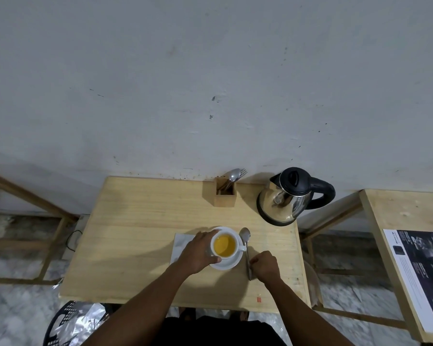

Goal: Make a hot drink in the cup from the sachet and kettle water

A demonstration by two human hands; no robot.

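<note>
While the left hand (198,254) wraps the left side of the cup (225,244), fingers (215,259) curled onto its wall and thumb side toward the far rim, the cup sits upright on its saucer (231,263) near the desk (135,233) centre, filled with yellow-orange liquid. Right hand (265,267) is closed in a loose fist on the handle end of a spoon (246,248); spoon lies flat on the desk just right of the saucer, bowl pointing away. Kettle (289,196) stands at the far right corner, lid shut, well apart from both hands. Wooden cutlery holder (225,196) just left of it.
</note>
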